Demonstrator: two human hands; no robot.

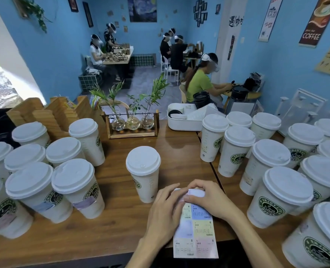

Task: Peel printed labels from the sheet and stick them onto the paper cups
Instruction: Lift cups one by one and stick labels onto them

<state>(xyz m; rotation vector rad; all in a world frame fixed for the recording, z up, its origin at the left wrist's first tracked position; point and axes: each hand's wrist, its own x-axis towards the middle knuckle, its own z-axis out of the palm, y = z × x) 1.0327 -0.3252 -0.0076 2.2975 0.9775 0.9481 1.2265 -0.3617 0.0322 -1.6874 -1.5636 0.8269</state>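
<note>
A sheet of pastel printed labels [196, 232] lies at the front edge of the wooden counter [121, 219]. My left hand [165, 211] lies on the sheet's left side, holding it down. My right hand [208, 198] pinches a label [197, 192] curled up at the sheet's far end. A single lidded paper cup [144, 174] stands just beyond my hands, apart from them. Lidded cups on the left [77, 188] carry pale labels low on their sides. Lidded cups on the right [282, 198] show green logos.
A wooden rack with three glass plant vases [132, 123] stands at the back middle, a white tray [185, 120] of lids to its right, and wooden holders [50, 115] at back left. Several people sit at tables beyond the counter.
</note>
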